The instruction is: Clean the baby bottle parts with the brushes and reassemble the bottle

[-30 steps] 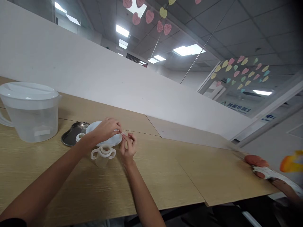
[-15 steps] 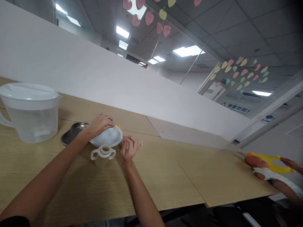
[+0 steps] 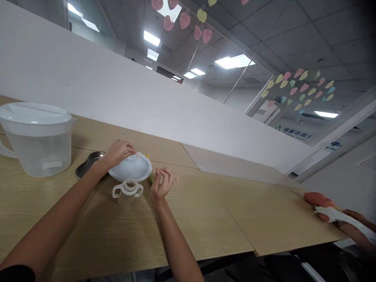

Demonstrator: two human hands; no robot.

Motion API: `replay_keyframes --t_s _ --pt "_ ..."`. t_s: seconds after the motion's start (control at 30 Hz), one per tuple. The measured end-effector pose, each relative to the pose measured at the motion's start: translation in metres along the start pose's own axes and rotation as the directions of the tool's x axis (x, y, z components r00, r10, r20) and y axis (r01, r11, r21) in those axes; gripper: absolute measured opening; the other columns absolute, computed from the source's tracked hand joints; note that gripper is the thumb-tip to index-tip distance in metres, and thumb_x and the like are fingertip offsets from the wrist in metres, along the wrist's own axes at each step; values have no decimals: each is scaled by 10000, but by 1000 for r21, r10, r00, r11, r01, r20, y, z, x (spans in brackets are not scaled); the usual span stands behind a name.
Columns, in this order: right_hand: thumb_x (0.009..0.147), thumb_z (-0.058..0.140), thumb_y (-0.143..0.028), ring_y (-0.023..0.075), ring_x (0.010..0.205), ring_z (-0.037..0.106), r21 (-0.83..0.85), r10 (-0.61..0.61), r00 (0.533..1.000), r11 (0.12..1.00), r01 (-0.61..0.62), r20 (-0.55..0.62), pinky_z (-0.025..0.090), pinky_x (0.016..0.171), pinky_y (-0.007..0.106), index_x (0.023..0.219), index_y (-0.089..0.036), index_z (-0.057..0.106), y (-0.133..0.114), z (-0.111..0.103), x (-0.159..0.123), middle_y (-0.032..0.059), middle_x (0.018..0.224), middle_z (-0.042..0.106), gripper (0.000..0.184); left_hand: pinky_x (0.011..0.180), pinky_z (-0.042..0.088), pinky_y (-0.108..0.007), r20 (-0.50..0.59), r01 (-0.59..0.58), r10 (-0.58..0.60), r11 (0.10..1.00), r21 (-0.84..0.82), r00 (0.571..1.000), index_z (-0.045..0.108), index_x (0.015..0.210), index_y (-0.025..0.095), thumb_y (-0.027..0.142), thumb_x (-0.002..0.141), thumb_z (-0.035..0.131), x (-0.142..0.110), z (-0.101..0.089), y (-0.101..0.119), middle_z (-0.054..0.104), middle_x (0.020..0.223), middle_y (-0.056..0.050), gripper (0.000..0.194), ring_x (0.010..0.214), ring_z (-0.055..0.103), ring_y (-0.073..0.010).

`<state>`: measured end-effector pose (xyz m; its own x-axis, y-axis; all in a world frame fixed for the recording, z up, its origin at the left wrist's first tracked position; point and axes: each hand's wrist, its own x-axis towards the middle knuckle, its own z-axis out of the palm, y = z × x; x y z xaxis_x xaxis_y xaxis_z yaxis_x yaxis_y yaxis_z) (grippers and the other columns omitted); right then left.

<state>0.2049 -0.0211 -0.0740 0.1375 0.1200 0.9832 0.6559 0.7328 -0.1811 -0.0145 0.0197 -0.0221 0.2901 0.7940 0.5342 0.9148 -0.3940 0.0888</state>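
Small translucent piece (image 3: pixel 137 154): lying over the far side of the white bowl (image 3: pixel 131 171), where a slip would be dropping it in.
Left hand (image 3: pixel 116 152): pinching the piece with fingertips closed; a shallow hold would be letting it twist.
Thin rod (image 3: pixel 146 161): spanning the hands; sideways pressure would be bending it.
Right hand (image 3: pixel 162 183): clamping the rod's near end; a hard pull would be jerking the piece loose.
Two-handled cup (image 3: pixel 128 192): standing open beside the bowl, risking a wrist knock.
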Motion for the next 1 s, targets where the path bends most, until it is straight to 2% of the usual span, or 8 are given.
replay_keyframes --t_s 0.17,0.3,0.37,0.53,0.63,0.73,0.9,1.0 --pt "954 422 -243 189 800 542 45 59 995 997 -55 -77 363 794 374 912 -202 583 4 -1 -1 38 839 561 171 969 341 -382 16 41 -41 999 16 999 741 952 240 326 894 469 0 -5 -4 708 1068 -70 291 1049 587 -232" --pt "961 411 -256 195 755 531 80 99 974 993 -84 -206 368 786 379 939 -209 556 13 -2 3 33 810 570 154 851 410 -342 143 138 -150 987 88 978 744 931 233 264 877 455 -1 -7 -4 738 978 -93 296 917 640 -231" --pt "960 427 -248 194 753 539 43 84 985 996 -78 -150 358 780 374 931 -207 574 17 -2 4 39 810 604 155 852 419 -363 189 160 -182 979 129 965 744 951 220 227 867 462 -1 -6 3 739 961 -115 295 890 654 -245" --pt "976 419 -264 176 777 557 -46 126 979 992 -120 163 332 781 344 913 -191 649 19 8 -7 44 833 682 249 944 389 -470 237 211 -234 970 119 943 738 788 129 76 764 549 -1 8 21 724 892 -196 198 929 662 -301" --pt "973 423 -287 181 811 568 -56 184 926 983 -176 331 339 796 337 909 -192 685 22 17 -16 45 848 704 286 830 457 -415 309 239 -239 970 39 921 729 739 119 61 710 567 -4 18 24 723 870 -199 175 866 676 -297" --pt "955 443 -327 194 863 586 -9 283 862 951 -308 421 382 814 336 928 -179 707 30 24 -25 70 890 713 304 687 472 -307 386 234 -191 970 -68 903 740 728 166 94 675 561 -8 27 23 738 815 -126 199 766 680 -241" --pt "898 502 -413 191 842 611 146 479 777 807 -573 408 458 813 336 920 -131 726 37 29 -28 106 909 719 361 654 456 -236 434 237 -116 942 -237 893 742 711 215 153 650 532 -9 36 17 747 782 -43 227 728 668 -176" --pt "856 539 -433 179 813 619 232 639 677 642 -731 364 476 790 315 931 -104 720 34 29 -25 99 894 719 383 647 444 -233 456 255 -91 915 -313 885 737 699 204 213 660 533 -8 39 12 739 752 -30 208 725 659 -177"
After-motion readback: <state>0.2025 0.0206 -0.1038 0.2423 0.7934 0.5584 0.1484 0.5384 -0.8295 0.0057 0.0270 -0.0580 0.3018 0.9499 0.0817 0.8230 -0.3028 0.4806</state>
